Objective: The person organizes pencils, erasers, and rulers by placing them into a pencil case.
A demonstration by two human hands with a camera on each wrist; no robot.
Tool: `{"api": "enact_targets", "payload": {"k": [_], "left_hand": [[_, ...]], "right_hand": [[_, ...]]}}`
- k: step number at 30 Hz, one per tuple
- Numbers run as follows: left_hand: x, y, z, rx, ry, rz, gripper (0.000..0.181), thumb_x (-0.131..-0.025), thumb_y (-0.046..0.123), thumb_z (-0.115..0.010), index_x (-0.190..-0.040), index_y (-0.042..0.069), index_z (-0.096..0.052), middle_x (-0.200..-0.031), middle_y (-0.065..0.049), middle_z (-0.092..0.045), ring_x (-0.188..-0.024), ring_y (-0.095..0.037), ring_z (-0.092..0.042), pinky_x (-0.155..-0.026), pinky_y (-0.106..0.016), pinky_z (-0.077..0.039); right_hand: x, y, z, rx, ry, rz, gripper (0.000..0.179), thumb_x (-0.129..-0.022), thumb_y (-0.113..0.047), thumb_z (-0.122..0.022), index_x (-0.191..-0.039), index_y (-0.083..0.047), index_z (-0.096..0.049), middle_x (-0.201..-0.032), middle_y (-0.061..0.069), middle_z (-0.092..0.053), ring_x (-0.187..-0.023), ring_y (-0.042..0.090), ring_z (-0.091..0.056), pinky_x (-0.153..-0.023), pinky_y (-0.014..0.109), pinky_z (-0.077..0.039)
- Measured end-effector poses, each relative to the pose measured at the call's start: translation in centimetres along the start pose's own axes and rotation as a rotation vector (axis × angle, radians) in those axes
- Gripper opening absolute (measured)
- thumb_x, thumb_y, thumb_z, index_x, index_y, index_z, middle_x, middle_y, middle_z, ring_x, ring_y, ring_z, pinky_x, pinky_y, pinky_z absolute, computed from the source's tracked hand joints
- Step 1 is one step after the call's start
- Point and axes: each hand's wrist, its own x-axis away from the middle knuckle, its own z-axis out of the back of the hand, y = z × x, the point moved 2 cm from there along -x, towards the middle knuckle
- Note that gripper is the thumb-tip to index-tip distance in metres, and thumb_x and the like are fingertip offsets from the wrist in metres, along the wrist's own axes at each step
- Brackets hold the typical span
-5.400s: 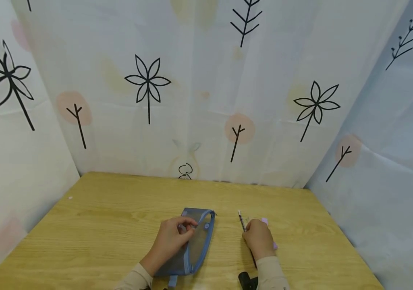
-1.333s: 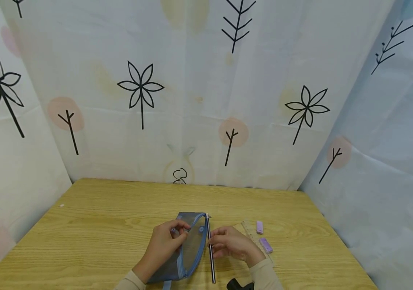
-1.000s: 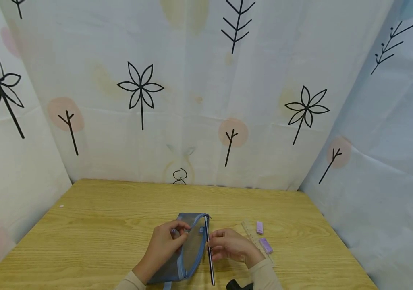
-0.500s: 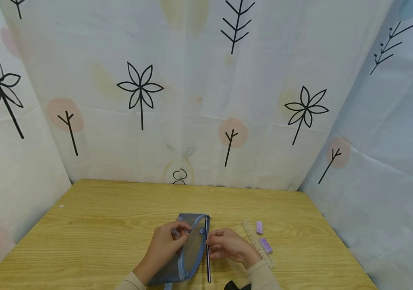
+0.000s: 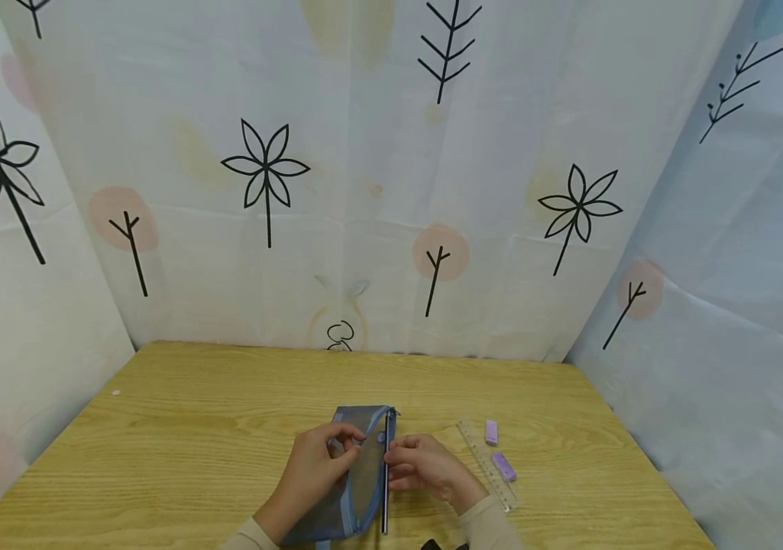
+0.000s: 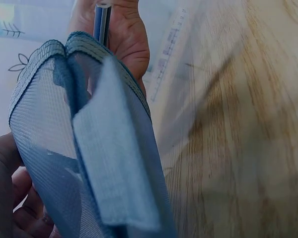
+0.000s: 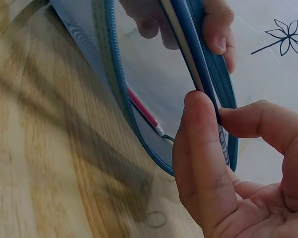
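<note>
A grey-blue mesh pencil case [image 5: 367,489] lies on the table with its blue zip edge [image 7: 120,89] spread apart. My left hand [image 5: 315,466] pinches the case's upper edge between thumb and fingers. My right hand [image 5: 428,467] holds a dark striped pencil [image 5: 385,508] between thumb and fingertips, lengthwise along the mouth of the case. In the right wrist view this pencil crosses in front of the opening, and a pink pencil [image 7: 145,110] with a white end shows inside the case. A pale blue fabric tab [image 6: 114,148] hangs at the case's near end.
To the right lie a clear ruler [image 5: 490,467] and two purple erasers, one farther back [image 5: 492,432] and one beside the ruler [image 5: 503,466]. A black object [image 5: 432,545] shows at the bottom edge. Patterned cloth walls [image 5: 363,229] surround the wooden table [image 5: 226,412].
My right hand picked up the pencil from the table at right and brought it left to the case mouth. Lately it shifted slightly farther left. My left hand keeps its pinch.
</note>
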Motion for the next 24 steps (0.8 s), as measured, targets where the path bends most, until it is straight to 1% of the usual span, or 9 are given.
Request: {"api": "enact_targets", "payload": {"k": [3, 6, 12, 15, 18, 22, 24], "left_hand": [[0.0, 0.0, 0.0, -0.006, -0.002, 0.0, 0.014, -0.082, -0.001, -0.069, -0.094, 0.003, -0.072, -0.074, 0.0, -0.061, -0.045, -0.006, -0.055, -0.04, -0.023, -0.048], [0.0, -0.1, -0.1, -0.016, -0.002, -0.003, 0.014, -0.082, -0.001, -0.069, -0.095, 0.003, -0.072, -0.075, 0.0, -0.061, -0.046, -0.006, -0.055, -0.04, -0.023, -0.048], [0.2, -0.4, -0.2, -0.045, 0.004, -0.018, 0.013, -0.081, -0.001, -0.07, -0.092, 0.005, -0.073, -0.075, 0.001, -0.061, -0.049, -0.003, -0.055, -0.041, -0.021, -0.047], [0.4, -0.6, -0.3, -0.058, 0.006, -0.017, 0.014, -0.08, -0.001, -0.07, -0.09, 0.008, -0.073, -0.075, 0.002, -0.061, -0.049, -0.002, -0.054, -0.041, -0.02, -0.046], [0.4, -0.5, -0.4, -0.06, 0.012, -0.017, 0.016, -0.08, -0.001, -0.071, -0.09, 0.01, -0.073, -0.075, 0.002, -0.062, -0.049, -0.002, -0.053, -0.041, -0.02, -0.046], [0.2, -0.3, -0.4, -0.053, 0.014, -0.022, 0.016, -0.08, -0.002, -0.07, -0.091, 0.01, -0.073, -0.075, 0.002, -0.062, -0.05, -0.002, -0.053, -0.042, -0.021, -0.047], [0.1, -0.2, -0.4, -0.051, 0.011, -0.02, 0.016, -0.08, -0.002, -0.07, -0.091, 0.009, -0.073, -0.075, 0.002, -0.062, -0.049, -0.002, -0.054, -0.043, -0.021, -0.047]], "right_hand": [[-0.1, 0.2, -0.2, -0.005, 0.009, 0.011, 0.016, -0.092, -0.007, -0.057, -0.105, 0.002, -0.056, -0.082, 0.001, -0.062, -0.071, 0.007, -0.064, -0.065, 0.021, -0.058], [-0.2, 0.2, -0.4, -0.007, 0.012, 0.022, 0.013, -0.092, -0.007, -0.056, -0.103, 0.001, -0.056, -0.083, 0.001, -0.062, -0.071, 0.007, -0.063, -0.065, 0.02, -0.057], [-0.4, 0.6, -0.9, -0.027, 0.019, 0.028, 0.003, -0.093, -0.007, -0.055, -0.093, -0.006, -0.058, -0.081, 0.001, -0.061, -0.071, 0.006, -0.063, -0.063, 0.019, -0.057], [-0.5, 0.9, -1.2, -0.047, 0.025, 0.019, 0.005, -0.094, -0.008, -0.055, -0.09, -0.009, -0.057, -0.081, 0.0, -0.061, -0.071, 0.006, -0.063, -0.064, 0.019, -0.057], [-0.6, 0.9, -1.5, -0.062, 0.04, 0.032, 0.002, -0.095, -0.009, -0.055, -0.093, -0.007, -0.056, -0.082, 0.0, -0.061, -0.071, 0.006, -0.062, -0.065, 0.019, -0.057], [-0.8, 0.6, -1.8, -0.075, 0.063, 0.053, 0.008, -0.095, -0.01, -0.055, -0.1, -0.004, -0.055, -0.083, 0.001, -0.061, -0.072, 0.006, -0.062, -0.066, 0.02, -0.057], [-0.9, 0.5, -1.9, -0.08, 0.074, 0.057, 0.007, -0.095, -0.01, -0.055, -0.099, -0.004, -0.055, -0.083, 0.001, -0.061, -0.072, 0.006, -0.062, -0.066, 0.02, -0.057]]}}
